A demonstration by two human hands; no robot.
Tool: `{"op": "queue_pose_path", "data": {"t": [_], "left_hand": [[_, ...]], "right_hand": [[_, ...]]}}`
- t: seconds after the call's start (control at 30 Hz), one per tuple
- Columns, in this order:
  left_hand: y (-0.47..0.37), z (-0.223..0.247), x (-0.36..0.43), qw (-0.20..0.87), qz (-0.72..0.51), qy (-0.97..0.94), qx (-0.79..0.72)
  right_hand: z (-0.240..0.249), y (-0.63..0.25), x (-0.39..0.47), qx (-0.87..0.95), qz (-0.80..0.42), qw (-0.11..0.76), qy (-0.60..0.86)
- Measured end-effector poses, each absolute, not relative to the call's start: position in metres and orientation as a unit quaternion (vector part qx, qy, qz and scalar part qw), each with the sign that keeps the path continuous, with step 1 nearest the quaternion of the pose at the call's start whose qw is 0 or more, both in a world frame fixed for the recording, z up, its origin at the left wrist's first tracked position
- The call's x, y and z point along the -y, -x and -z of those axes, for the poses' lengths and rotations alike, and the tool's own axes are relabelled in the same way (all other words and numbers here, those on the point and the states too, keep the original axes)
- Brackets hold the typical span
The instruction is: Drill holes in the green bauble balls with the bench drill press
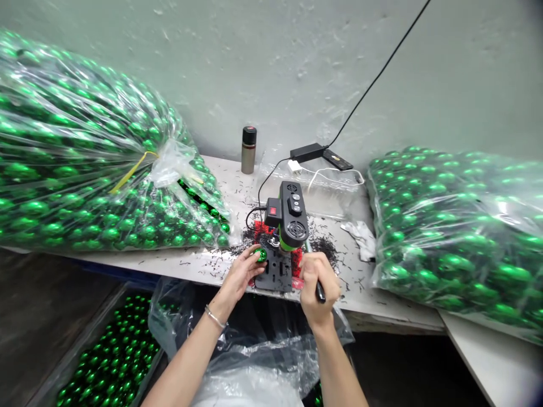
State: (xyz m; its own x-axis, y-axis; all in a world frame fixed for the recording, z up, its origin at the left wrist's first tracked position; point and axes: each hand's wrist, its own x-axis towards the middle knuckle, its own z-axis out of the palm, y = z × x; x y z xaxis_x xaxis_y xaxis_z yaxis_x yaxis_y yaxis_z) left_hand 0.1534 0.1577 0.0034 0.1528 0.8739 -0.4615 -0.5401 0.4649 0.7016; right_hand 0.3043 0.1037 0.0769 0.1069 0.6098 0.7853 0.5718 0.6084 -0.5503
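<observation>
My left hand (pixel 241 271) holds a shiny green ball (pixel 261 255) between thumb and fingers, at the left side of a small black machine (pixel 293 212). The machine stands over a slotted black base plate (pixel 275 274). To its right, my right hand (pixel 319 282) is wrapped round a lever with a black handle end (pixel 320 292), which sticks out below the fist. Small black scraps (pixel 324 249) lie scattered around the machine, with red patches showing beside the base.
Large clear bags of green balls lie at left (pixel 76 152) and right (pixel 449 226). Behind are a flask (pixel 248 150), a black adapter (pixel 307 152) and cables. A white cloth (pixel 360 238) lies at right. Below left is a bin of green balls (pixel 114 350); plastic sheeting (pixel 258 362) hangs in front.
</observation>
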Motion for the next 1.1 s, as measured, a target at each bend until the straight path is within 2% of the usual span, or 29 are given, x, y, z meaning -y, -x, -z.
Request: {"op": "queue_pose_path", "data": {"t": [0.3,0.53,0.87,0.97,1.1], "left_hand": [[-0.157,0.007,-0.159,0.705,-0.506,-0.220,-0.446],[-0.163,0.024,-0.162,0.524,-0.414,-0.491,-0.560],[-0.173,0.015,-0.156,0.332,-0.352,-0.685,-0.544],[-0.176,0.018,-0.153,0.317,-0.381,-0.704,-0.509],[-0.175,0.022,-0.151,0.360,-0.424,-0.680,-0.477]], "right_hand": [[-0.077,-0.305,-0.104,0.666,-0.021,0.599,0.445],[-0.079,-0.304,-0.105,0.664,-0.027,0.607,0.436],[-0.078,-0.305,-0.104,0.665,-0.015,0.599,0.446],[-0.077,-0.305,-0.104,0.667,-0.014,0.599,0.442],[-0.074,-0.306,-0.104,0.669,-0.014,0.600,0.439]]}}
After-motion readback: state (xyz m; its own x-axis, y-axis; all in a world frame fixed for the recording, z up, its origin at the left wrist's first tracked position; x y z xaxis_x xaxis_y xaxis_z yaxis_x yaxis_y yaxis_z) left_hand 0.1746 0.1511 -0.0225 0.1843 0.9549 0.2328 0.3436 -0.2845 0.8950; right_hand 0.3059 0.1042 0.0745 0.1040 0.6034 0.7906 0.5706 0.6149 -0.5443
